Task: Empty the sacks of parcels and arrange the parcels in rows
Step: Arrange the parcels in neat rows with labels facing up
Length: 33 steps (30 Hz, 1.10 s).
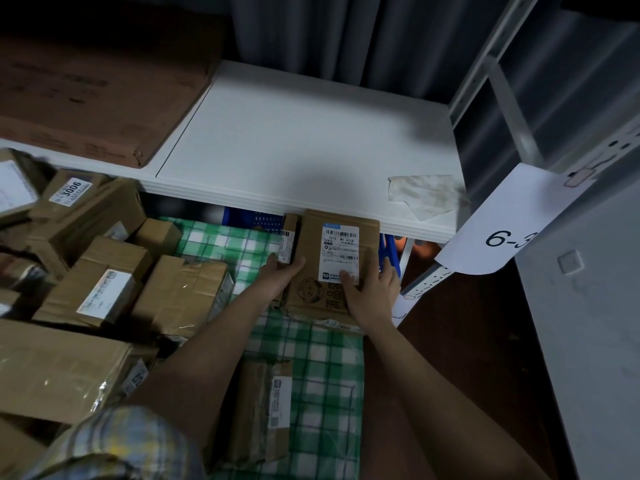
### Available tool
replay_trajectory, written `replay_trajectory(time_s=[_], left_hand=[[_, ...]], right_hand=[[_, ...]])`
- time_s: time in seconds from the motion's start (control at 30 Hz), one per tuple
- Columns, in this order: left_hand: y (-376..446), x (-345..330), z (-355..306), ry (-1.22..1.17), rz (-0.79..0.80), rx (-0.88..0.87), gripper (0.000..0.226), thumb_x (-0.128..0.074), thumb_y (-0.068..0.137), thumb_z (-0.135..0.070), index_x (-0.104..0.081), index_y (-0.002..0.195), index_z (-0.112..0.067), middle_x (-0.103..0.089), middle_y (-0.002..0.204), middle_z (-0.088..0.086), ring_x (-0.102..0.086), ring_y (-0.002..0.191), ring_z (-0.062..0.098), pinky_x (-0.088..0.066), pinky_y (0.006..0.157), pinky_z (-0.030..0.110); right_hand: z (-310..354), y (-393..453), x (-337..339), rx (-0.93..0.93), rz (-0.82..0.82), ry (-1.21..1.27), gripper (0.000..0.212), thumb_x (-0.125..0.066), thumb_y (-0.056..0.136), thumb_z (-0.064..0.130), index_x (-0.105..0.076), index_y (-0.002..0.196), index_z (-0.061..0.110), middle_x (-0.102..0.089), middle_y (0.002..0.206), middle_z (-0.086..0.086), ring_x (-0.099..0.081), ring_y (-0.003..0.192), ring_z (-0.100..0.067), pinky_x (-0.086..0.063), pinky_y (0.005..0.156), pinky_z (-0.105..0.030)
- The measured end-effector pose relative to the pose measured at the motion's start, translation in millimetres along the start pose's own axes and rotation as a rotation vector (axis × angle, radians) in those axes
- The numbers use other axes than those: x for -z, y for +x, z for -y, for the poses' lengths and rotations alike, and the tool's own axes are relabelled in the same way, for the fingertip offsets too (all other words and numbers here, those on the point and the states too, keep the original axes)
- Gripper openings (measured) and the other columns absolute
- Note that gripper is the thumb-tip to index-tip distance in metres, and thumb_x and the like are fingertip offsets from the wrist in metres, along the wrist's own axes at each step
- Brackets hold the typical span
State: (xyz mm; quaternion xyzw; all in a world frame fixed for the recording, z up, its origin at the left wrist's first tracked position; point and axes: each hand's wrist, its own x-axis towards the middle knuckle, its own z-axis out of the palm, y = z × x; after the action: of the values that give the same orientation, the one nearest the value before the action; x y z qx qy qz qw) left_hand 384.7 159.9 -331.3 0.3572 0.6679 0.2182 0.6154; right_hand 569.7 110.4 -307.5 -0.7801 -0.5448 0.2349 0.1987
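Probably parcel depot: labelled shelving [311, 140], cartons [104, 292].

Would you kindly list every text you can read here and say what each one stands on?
"6-3", the last digit cut off: white paper sign hanging off the shelf post.
"3006": label on a small box at the left.
"501E" and "A21B", roughly: label on the held parcel.
All other labels and the parcel's print: too blurred.
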Motion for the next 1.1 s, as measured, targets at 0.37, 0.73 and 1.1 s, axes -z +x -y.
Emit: replay_trajectory(time_s=[0.37, 0.73, 1.1], left_hand=[[-18.8, 5.7, 4.8, 0.044, -0.026, -0.077, 0.096, -0.057, 0.086, -0.059, -0.002, 0.155, -0.019, -0.012, 0.161, 0.005, -0.023, 0.144, 0.023, -0.025, 0.113, 0.033], [-80.9, 37.1, 62.4, 0.479, -0.048, -0.158, 0.058, -0.045, 0.101, -0.030, -0.023, 0.152, -0.014, -0.027, 0.154, 0.007, -0.053, 0.107, 0.015, -0.041, 0.089, 0.028], [-110.4, 52.6, 86.2, 0.312, -0.045, -0.115, 0.047, -0.045, 0.101, -0.026, -0.035, 0.146, -0.013, -0.035, 0.152, 0.007, -0.036, 0.137, 0.024, -0.033, 0.110, 0.034]], right_hand=[[15.5, -16.6, -3.4, 0.328, -0.096, -0.213, 0.068, -0.042, 0.092, 0.053, -0.029, 0.151, 0.022, -0.025, 0.157, -0.014, -0.012, 0.145, -0.032, -0.008, 0.115, -0.059], [8.0, -117.8, -64.0, 0.148, 0.714, -0.190, 0.098, -0.037, 0.076, 0.086, -0.022, 0.153, 0.027, -0.014, 0.160, -0.009, -0.018, 0.144, -0.037, -0.029, 0.111, -0.051], [23.6, -126.7, -82.7, -0.194, 0.778, 0.045, 0.112, -0.069, 0.081, 0.056, 0.008, 0.155, 0.021, 0.008, 0.161, -0.017, -0.022, 0.145, -0.036, -0.040, 0.102, -0.037]])
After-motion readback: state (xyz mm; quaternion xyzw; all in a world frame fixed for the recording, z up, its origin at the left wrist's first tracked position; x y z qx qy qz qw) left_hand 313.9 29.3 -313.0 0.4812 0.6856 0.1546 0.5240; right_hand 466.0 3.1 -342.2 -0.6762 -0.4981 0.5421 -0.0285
